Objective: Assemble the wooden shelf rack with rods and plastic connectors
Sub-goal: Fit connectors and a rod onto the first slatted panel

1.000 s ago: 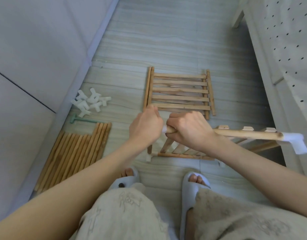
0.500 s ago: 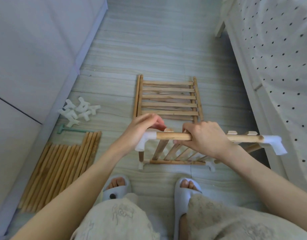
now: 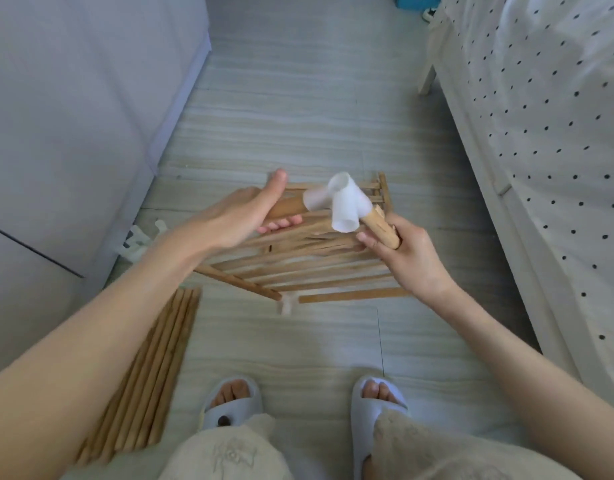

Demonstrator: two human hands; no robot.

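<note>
- Our right hand (image 3: 407, 252) wraps its fingers round a short round wooden rod (image 3: 381, 227).
- Our left hand (image 3: 241, 216) cups another wooden rod (image 3: 286, 206), thumb straight up.
- A white plastic corner connector (image 3: 343, 202) joins both rods, held up above the slatted wooden shelf panel (image 3: 309, 268).
- Loose wooden rods (image 3: 149, 379) lie on the floor to our left.

Spare connectors (image 3: 139, 242) mostly hidden behind left forearm; rod bundle (image 3: 149, 375) partly covered; held rack's slats (image 3: 298, 268) motion-blurred.
</note>
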